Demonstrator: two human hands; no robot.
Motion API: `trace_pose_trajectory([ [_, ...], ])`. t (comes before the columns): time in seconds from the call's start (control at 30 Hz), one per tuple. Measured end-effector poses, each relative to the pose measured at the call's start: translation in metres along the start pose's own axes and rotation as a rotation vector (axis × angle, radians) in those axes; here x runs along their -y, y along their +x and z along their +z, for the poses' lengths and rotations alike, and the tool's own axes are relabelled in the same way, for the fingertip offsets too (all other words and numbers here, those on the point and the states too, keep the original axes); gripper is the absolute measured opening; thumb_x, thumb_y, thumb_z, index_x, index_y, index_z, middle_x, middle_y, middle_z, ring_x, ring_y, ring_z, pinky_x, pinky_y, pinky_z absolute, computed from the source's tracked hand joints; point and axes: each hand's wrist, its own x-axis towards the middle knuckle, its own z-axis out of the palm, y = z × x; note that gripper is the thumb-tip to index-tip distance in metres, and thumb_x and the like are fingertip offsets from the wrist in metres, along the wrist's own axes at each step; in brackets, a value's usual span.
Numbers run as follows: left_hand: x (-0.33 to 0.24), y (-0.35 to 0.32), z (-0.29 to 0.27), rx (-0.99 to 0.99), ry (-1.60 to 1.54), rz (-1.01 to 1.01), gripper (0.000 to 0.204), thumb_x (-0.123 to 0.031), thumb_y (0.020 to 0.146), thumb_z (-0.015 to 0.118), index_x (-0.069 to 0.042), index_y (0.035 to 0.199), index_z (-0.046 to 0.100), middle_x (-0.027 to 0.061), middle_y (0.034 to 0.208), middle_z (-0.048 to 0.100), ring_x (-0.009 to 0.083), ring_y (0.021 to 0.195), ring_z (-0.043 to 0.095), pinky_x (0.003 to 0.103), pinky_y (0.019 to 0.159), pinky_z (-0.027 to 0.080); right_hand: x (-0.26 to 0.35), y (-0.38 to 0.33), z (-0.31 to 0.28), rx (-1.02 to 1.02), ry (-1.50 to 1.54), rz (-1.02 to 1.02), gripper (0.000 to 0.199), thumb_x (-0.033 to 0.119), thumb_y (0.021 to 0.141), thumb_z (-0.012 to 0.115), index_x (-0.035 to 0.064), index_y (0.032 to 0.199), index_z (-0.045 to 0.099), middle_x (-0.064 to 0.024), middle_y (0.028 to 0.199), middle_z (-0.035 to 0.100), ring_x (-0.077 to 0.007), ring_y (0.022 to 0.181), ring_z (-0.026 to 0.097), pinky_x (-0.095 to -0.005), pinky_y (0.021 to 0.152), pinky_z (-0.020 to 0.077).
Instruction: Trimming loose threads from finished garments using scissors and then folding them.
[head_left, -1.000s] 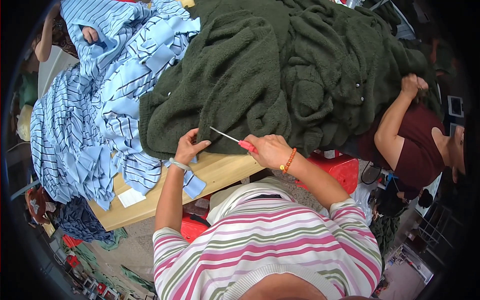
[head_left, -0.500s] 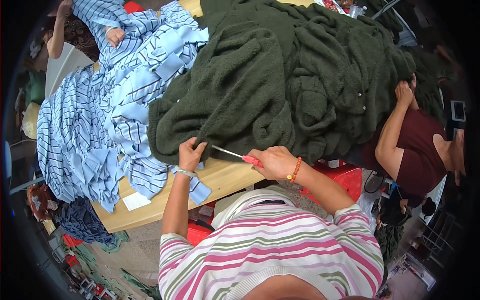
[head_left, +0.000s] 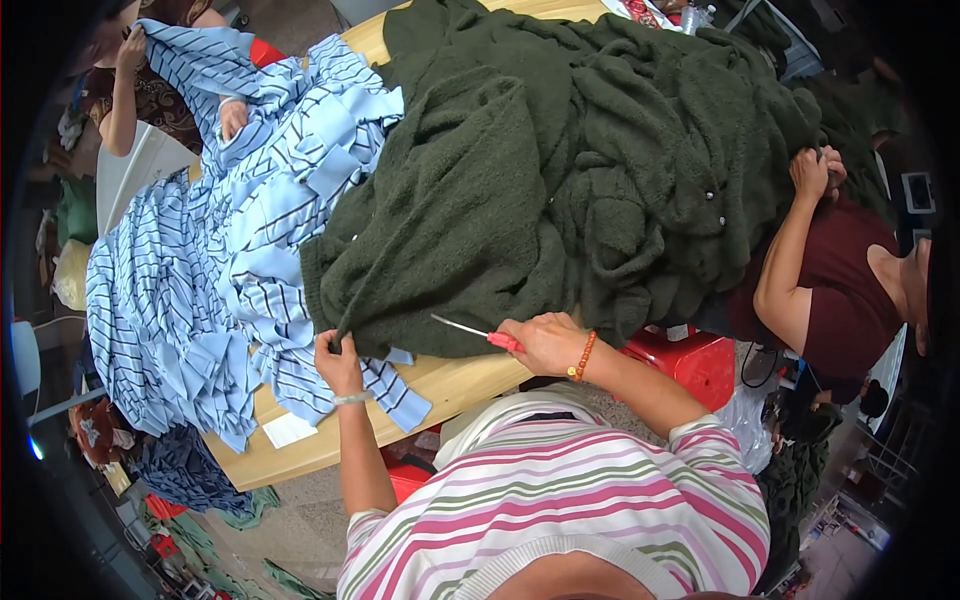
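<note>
A pile of dark green fleecy garments (head_left: 460,190) covers the middle of the table, with small shiny buttons on some of them. Near the table's front edge, my left hand (head_left: 340,365) is closed, pinching the lower left edge of the nearest green garment. My right hand (head_left: 552,343) grips a red-handled tool (head_left: 503,341) with a long, thin metal shaft. Its tip points left, over the green cloth. Whether the tool is scissors or something else I cannot make out, as my fingers hide most of the handle.
Blue striped garments (head_left: 290,190) heap on the left of the wooden table (head_left: 470,376), beside a white paper (head_left: 289,429). At the far left, a person's hand (head_left: 233,118) holds striped cloth. A person in maroon (head_left: 850,285) handles green cloth at right. A red stool (head_left: 690,368) stands nearby.
My left hand has moved left and nearer to me, drawing the green edge along. The tool in my right hand is now farther from my left hand. The far-left person has lifted striped cloth.
</note>
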Motion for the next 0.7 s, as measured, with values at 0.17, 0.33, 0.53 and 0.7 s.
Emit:
trace_pose_trajectory([
  [0.17, -0.114, -0.030, 0.010, 0.200, -0.164, 0.411, 0.010, -0.002, 0.076, 0.065, -0.003, 0.083, 0.057, 0.0047, 0.075, 0.056, 0.0129, 0.068, 0.051, 0.026, 0.063, 0.041, 0.006, -0.002, -0.003, -0.002, 0.014, -0.083, 0.024, 0.024, 0.082, 0.059, 0.0099, 0.102, 0.059, -0.0184, 0.083, 0.066, -0.0367, 0.083, 0.064, -0.0468, 0.070, 0.0488],
  [0.33, -0.180, -0.059, 0.023, 0.447, -0.191, 0.908, 0.017, 0.004, 0.068, 0.064, -0.004, 0.080, 0.055, 0.0127, 0.078, 0.059, 0.0276, 0.074, 0.057, 0.033, 0.069, 0.045, 0.004, 0.013, -0.028, -0.161, -0.006, -0.108, 0.025, 0.024, 0.077, 0.064, 0.0064, 0.095, 0.062, -0.0169, 0.082, 0.067, -0.0356, 0.083, 0.065, -0.0461, 0.071, 0.0504],
  [0.53, -0.236, -0.082, 0.037, 0.600, -0.368, 1.017, 0.025, 0.008, 0.063, 0.063, -0.005, 0.083, 0.054, 0.0141, 0.085, 0.059, 0.0324, 0.084, 0.054, 0.040, 0.081, 0.042, 0.000, -0.008, -0.052, -0.106, -0.027, -0.190, 0.022, 0.027, 0.076, 0.068, 0.0047, 0.079, 0.070, -0.0171, 0.078, 0.067, -0.0335, 0.080, 0.066, -0.0427, 0.070, 0.0519],
  [0.7, -0.313, -0.091, 0.061, 0.556, -0.470, 1.220, 0.028, 0.007, 0.057, 0.066, -0.007, 0.080, 0.057, 0.0173, 0.092, 0.062, 0.0409, 0.091, 0.056, 0.045, 0.085, 0.043, -0.041, -0.044, -0.136, -0.617, -0.145, 0.073, 0.032, 0.035, 0.077, 0.063, 0.0029, 0.072, 0.066, -0.0215, 0.075, 0.065, -0.0374, 0.074, 0.065, -0.0454, 0.068, 0.0516],
])
